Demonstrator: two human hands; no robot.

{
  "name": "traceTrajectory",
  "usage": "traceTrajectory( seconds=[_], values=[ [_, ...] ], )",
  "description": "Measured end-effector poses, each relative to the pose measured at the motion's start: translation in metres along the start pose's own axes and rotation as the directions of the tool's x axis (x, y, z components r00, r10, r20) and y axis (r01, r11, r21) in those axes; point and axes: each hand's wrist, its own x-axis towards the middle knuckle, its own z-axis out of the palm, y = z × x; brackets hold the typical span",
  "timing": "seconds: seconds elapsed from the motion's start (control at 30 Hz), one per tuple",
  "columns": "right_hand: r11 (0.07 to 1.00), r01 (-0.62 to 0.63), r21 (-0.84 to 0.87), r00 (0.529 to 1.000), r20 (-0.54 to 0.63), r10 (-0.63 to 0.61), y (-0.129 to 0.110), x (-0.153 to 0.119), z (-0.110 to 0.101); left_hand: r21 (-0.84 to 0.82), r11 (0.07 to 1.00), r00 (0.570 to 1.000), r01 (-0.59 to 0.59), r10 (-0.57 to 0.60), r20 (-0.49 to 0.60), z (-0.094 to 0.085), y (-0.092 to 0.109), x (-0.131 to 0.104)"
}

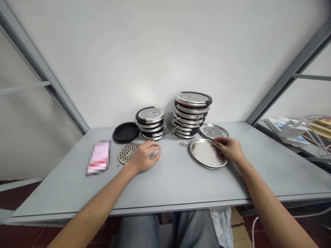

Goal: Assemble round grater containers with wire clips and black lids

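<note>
My right hand pinches the upper right rim of a shiny round metal lid, which seems to lie on another rim. My left hand rests over the table with its fingers apart and nothing in them, beside a perforated metal disc. Behind it is a short stack of metal and black discs. A taller stack with wire hooks on its side stands to the right. Small loose wire hooks lie between my hands. Another perforated disc lies behind the lid.
A black round ring or tray sits at the back left of the grey table. A blurred pink object lies at the left. Past the right frame post, a side surface holds white boxes and cables. The wall rises directly behind the stacks.
</note>
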Motion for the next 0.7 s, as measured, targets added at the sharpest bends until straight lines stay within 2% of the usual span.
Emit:
traceTrajectory(
  seconds=[0.3,0.47,0.6,0.7],
  values=[
    [0.994,0.082,-0.067,0.997,-0.001,-0.082,0.005,-0.001,0.002,0.005,1.000,1.000,0.001,-0.001,-0.003,0.000,-0.001,0.000],
    [0.991,0.083,-0.108,0.996,-0.022,-0.086,0.003,-0.001,0.000,0.018,1.000,1.000,0.012,-0.012,-0.003,0.000,-0.001,-0.001],
    [0.993,0.107,-0.041,0.985,-0.131,-0.111,-0.003,-0.004,-0.001,0.018,1.000,1.000,0.021,-0.021,0.006,0.001,-0.001,0.000],
    [0.980,0.190,0.054,0.950,-0.264,-0.169,-0.018,-0.011,0.001,0.020,0.998,0.997,0.061,-0.062,0.037,0.002,-0.001,-0.002]
  ],
)
